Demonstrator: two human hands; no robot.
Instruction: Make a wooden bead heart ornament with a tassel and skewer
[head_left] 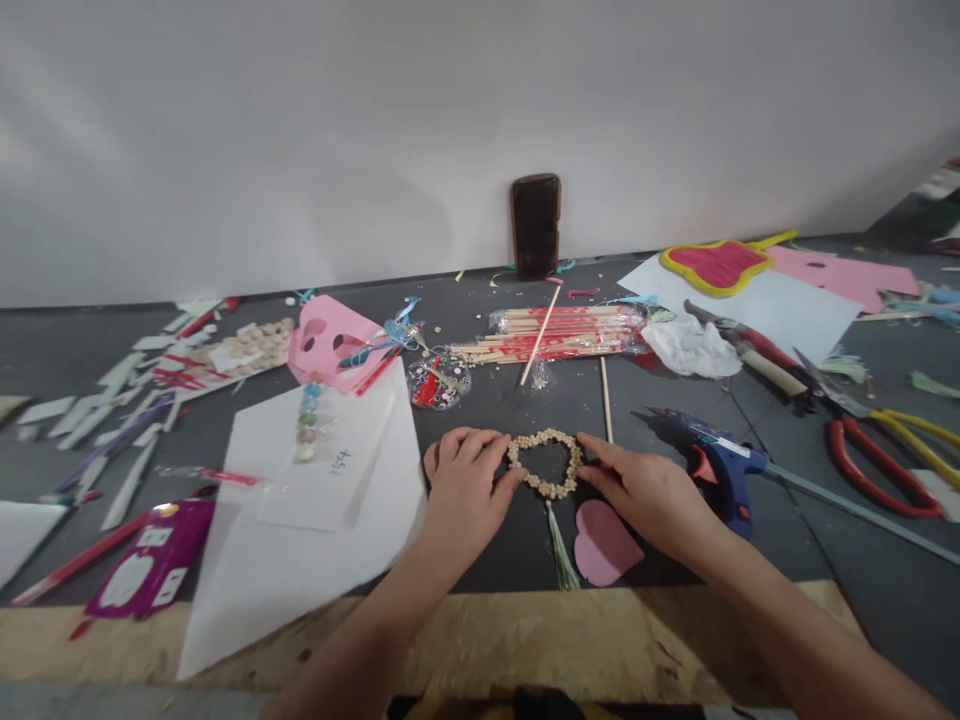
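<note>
A small ring of pale wooden-looking beads [551,490] lies on the dark table. From its lower edge hangs a pale green tassel [561,552]. My left hand [466,480] grips the ring's left side between thumb and fingers. On the opposite side, my right hand [641,490] pinches the ring with thumb and forefinger. A pink paper heart [606,545] sits just below my right hand. Beside that hand lies a blue glue gun [720,460] with a long glue stick in its back.
Bundled wooden sticks [562,335] lie behind the hands, and a dark phone [535,226] leans on the wall. Pliers [772,350] and red-and-yellow-handled scissors [877,465] are at right. White paper [240,560], a pink cutout [330,345] and a purple packet [154,560] spread leftward.
</note>
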